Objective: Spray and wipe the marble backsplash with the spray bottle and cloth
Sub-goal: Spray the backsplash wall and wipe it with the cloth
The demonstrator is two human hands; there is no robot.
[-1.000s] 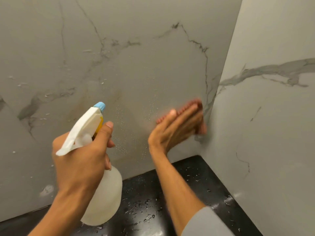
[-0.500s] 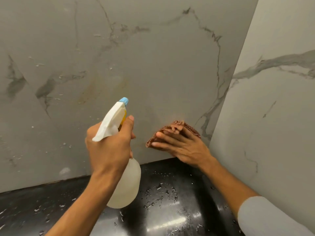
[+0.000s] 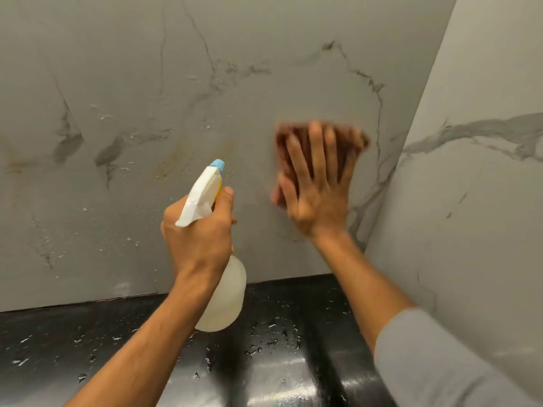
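My left hand grips the neck of a white spray bottle with a blue nozzle, held upright a little off the grey marble backsplash, nozzle aimed at the wall. My right hand is spread flat on a reddish-brown cloth, pressing it against the backsplash to the right of the bottle. The cloth is blurred and mostly covered by my fingers. Droplets and faint brownish stains show on the marble left of the cloth.
A marble side wall meets the backsplash in a corner just right of my right hand. Below lies a glossy black countertop dotted with water drops.
My right hand has carried the cloth upward from low near the counter to mid-height on the backsplash. My left hand keeps the bottle roughly where it was.
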